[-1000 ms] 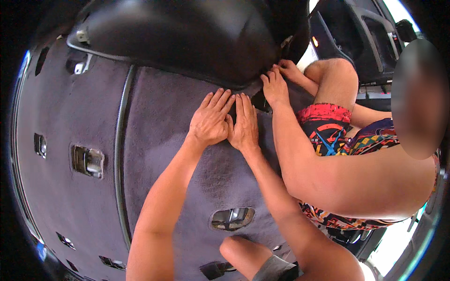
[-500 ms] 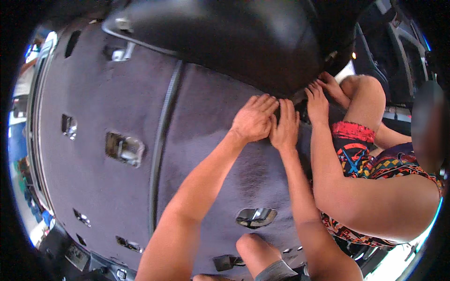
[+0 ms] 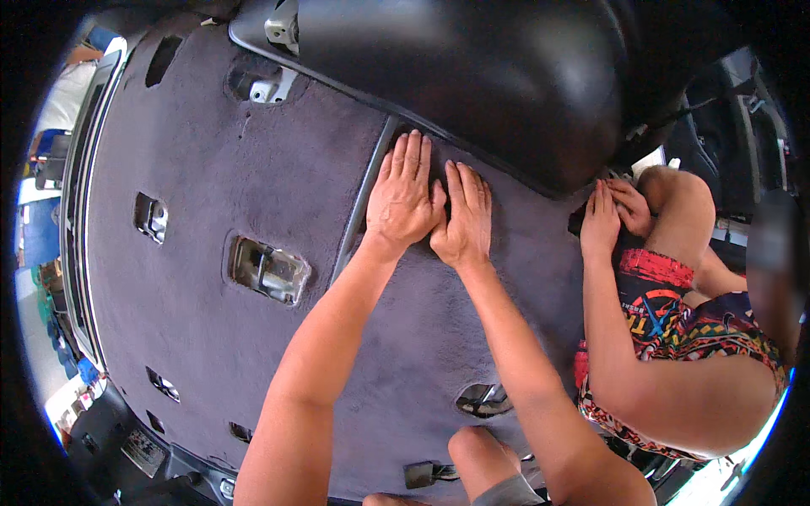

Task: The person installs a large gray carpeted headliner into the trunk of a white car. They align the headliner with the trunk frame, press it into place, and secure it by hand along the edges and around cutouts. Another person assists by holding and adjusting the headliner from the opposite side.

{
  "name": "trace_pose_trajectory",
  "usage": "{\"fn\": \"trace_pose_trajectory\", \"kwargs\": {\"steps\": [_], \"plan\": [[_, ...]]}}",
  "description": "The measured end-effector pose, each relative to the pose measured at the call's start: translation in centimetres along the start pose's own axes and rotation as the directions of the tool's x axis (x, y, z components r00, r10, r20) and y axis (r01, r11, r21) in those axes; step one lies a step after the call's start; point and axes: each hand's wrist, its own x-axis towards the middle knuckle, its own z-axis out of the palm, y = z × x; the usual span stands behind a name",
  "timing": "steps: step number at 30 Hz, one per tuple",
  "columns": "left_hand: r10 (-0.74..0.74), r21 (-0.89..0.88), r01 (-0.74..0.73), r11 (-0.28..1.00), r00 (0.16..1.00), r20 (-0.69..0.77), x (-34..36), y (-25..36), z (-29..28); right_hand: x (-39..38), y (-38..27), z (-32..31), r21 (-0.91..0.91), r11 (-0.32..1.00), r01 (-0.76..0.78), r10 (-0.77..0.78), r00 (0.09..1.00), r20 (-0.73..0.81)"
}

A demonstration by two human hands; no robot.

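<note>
A dark grey-purple carpet (image 3: 337,211) covers the vehicle floor. My left hand (image 3: 403,194) lies flat on it with fingers stretched toward the edge of a black moulded plastic panel (image 3: 472,76), just right of a grey strip (image 3: 353,223) that crosses the carpet. Beside it, thumbs close together, my right hand (image 3: 464,215) also presses flat on the carpet, fingers extended toward the panel's edge. Neither hand holds anything. Part of the strip is hidden under my left hand and forearm.
A co-worker squats at the right, hands (image 3: 601,219) at the corner of the carpet and panel. Several cut-outs pierce the carpet, among them a large rectangular one (image 3: 268,270) showing metal. A door sill (image 3: 80,228) runs along the far left.
Both my hands have slid left along the panel's edge, away from the co-worker's hands and up to the grey strip. The whole view has shifted a little.
</note>
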Motion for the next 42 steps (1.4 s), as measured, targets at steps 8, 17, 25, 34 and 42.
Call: {"fn": "trace_pose_trajectory", "kwargs": {"steps": [8,17,25,34,42], "plan": [[-0.033,-0.036,0.036,0.999,0.997,0.067,1.4,0.1,-0.4,1.1,0.4,-0.7,-0.164,0.986,-0.032,0.051,0.992,0.115],[-0.020,-0.013,0.020,1.000,1.000,0.003,1.5,0.4,-0.6,2.1,0.8,-1.2,-0.174,0.983,-0.054,0.081,0.985,0.153],[0.023,0.026,-0.020,0.999,0.992,-0.124,1.4,-0.7,0.8,2.8,1.6,0.1,-0.086,0.995,-0.056,0.065,0.992,0.106],[0.037,0.062,-0.033,0.998,0.997,-0.072,1.4,-0.5,0.2,0.2,3.2,-3.8,-0.086,0.993,-0.080,0.077,0.997,-0.029],[0.038,-0.004,-0.038,0.999,0.999,-0.028,1.6,0.8,-1.3,-1.5,4.3,-2.8,-0.189,0.975,-0.120,0.131,0.990,0.047]]}}
